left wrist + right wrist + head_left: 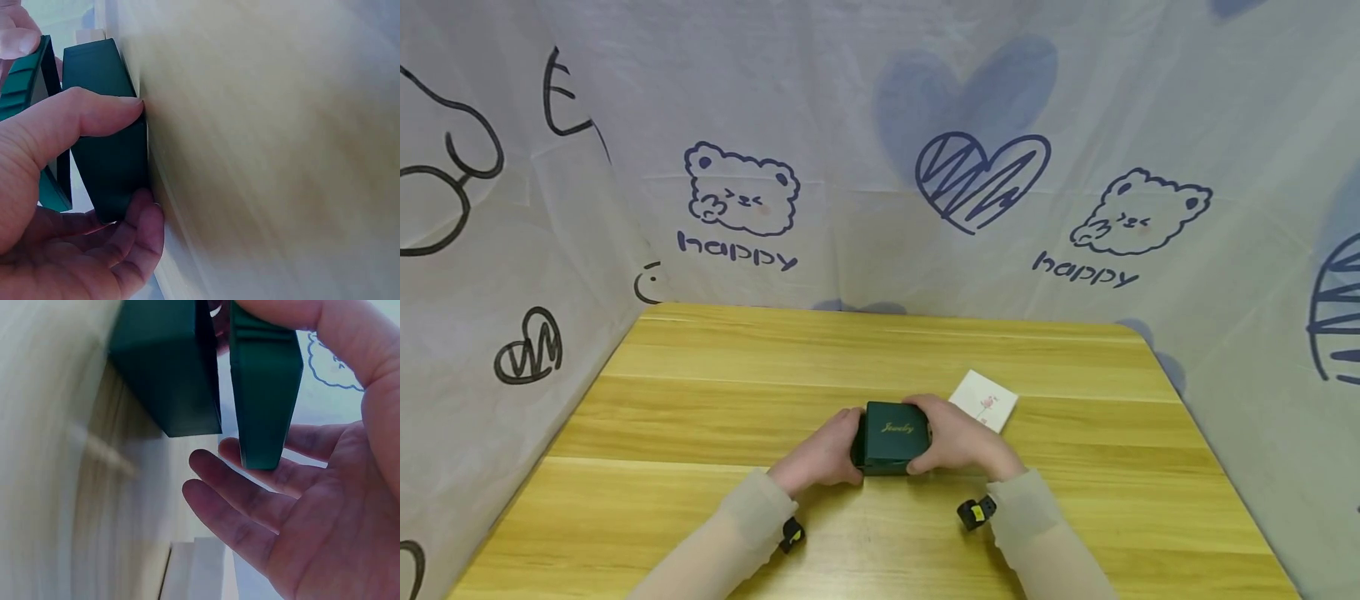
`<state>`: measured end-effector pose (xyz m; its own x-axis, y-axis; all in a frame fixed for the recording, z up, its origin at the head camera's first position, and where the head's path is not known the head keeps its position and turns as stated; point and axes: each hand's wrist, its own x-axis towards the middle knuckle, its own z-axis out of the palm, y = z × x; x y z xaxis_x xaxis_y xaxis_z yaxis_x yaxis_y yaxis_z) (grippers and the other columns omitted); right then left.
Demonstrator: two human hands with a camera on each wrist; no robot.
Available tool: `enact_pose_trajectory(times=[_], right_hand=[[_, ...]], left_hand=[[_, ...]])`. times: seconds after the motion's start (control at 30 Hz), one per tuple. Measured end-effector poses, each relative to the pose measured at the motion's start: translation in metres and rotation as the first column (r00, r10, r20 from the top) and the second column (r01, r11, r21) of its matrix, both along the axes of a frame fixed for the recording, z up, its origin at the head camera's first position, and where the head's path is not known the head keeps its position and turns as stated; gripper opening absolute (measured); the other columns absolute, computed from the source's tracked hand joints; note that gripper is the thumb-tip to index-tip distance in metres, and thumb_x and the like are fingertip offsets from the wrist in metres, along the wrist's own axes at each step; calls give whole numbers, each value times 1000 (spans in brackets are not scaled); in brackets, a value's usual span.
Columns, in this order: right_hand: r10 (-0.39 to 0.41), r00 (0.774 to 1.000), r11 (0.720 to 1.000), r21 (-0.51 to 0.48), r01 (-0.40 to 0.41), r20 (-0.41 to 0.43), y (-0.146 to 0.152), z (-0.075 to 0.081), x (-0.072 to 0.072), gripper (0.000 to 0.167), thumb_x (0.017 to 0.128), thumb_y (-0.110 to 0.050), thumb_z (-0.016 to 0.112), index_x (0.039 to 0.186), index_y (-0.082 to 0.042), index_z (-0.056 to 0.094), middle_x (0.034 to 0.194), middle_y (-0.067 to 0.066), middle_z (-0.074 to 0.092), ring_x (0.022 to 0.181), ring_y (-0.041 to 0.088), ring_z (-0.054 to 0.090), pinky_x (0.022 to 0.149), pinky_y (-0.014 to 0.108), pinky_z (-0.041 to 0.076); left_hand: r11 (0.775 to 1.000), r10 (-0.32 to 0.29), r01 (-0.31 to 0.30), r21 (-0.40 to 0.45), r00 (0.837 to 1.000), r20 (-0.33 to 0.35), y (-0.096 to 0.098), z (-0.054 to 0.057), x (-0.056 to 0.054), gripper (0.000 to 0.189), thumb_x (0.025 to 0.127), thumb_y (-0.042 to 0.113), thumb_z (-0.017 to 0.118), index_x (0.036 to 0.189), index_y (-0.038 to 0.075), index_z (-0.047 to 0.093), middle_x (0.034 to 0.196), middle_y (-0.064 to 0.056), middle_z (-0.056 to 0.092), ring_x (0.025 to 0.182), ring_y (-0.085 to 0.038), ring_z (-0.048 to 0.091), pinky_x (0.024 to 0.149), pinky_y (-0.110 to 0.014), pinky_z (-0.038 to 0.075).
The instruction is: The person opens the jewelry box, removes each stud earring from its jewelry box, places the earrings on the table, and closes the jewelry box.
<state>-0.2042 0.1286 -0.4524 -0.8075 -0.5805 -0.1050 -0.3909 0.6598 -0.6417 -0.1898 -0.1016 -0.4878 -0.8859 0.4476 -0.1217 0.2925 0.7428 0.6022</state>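
Observation:
A dark green jewelry box stands on the table, its lid [895,427] marked "Jewelry" in gold. In both wrist views the lid [265,400] is apart from the base [112,162], with a gap between them. My left hand [831,450] grips the base on its left side, thumb on the near face and fingers around the far one. The right hand [951,435] holds the lid by its right end, the thumb against its ridged edge [269,328]. What lies inside the box is hidden.
Just behind my right hand lies a flat white box [983,398] with a pink flower print. The wooden table [737,367] meets a pale cloth backdrop [850,208] with drawings at its back and sides.

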Motion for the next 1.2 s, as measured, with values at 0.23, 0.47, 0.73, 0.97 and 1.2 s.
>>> enact_pose_trajectory(times=[0.23, 0.47, 0.73, 0.97, 1.2], right_hand=[[-47, 999, 999, -23, 47, -17, 3, 3, -4, 89, 67, -22, 89, 142, -4, 45, 131, 9, 53, 105, 22, 54, 88, 41, 46], [-117, 991, 993, -12, 117, -59, 3, 4, -11, 91, 69, -31, 89, 144, -5, 45, 136, 13, 44, 101, 23, 53, 85, 41, 47], [-183, 978, 983, 6, 185, -101, -2, 6, -30, 95, 71, -36, 87, 146, 0, 41, 132, 16, 45, 103, 27, 52, 88, 44, 46], [-259, 964, 964, 46, 262, -63, -9, 7, -44, 97, 74, -39, 85, 148, 1, 37, 139, 20, 43, 113, 32, 51, 96, 49, 44], [-311, 950, 946, 88, 313, -41, -17, 4, -56, 98, 73, -40, 86, 148, 2, 38, 141, 20, 43, 116, 32, 50, 98, 47, 43]], left_hand=[[1000, 5, -5, -20, 1000, 5, 0, 3, 3, 96, 65, 5, 88, 143, -12, 34, 134, -26, 47, 121, -36, 49, 98, -46, 43], [1000, 18, -17, -24, 1000, 16, 2, 4, 4, 97, 64, 4, 88, 143, -12, 34, 133, -25, 47, 118, -35, 50, 99, -46, 43], [1000, 3, -3, -24, 1000, -1, 3, 7, 5, 96, 64, 4, 87, 142, -13, 34, 130, -26, 48, 115, -34, 51, 97, -45, 44], [1000, -1, 1, -27, 1000, -8, 2, 7, 4, 94, 63, 3, 86, 141, -13, 35, 123, -23, 50, 108, -31, 52, 95, -45, 45], [999, 12, -11, -37, 1000, 29, 3, 8, 4, 97, 65, 4, 87, 144, -12, 33, 131, -25, 47, 115, -33, 50, 99, -45, 42]])
